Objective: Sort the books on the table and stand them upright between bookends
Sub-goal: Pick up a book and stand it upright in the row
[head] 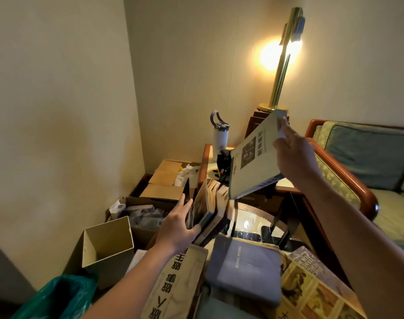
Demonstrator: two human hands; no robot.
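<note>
My right hand holds a pale green paperback up in the air, tilted, above the table. My left hand presses flat against the side of a row of upright books that lean at the table's left part. Flat on the table in front lie a grey-blue hardback, a beige book with large Chinese characters and a yellow illustrated book. A black bookend stands on the glass table top right of the row.
Open cardboard boxes and a green bag crowd the floor at left. A white bottle and a brass lamp stand on the side table behind. A cushioned wooden sofa runs along the right.
</note>
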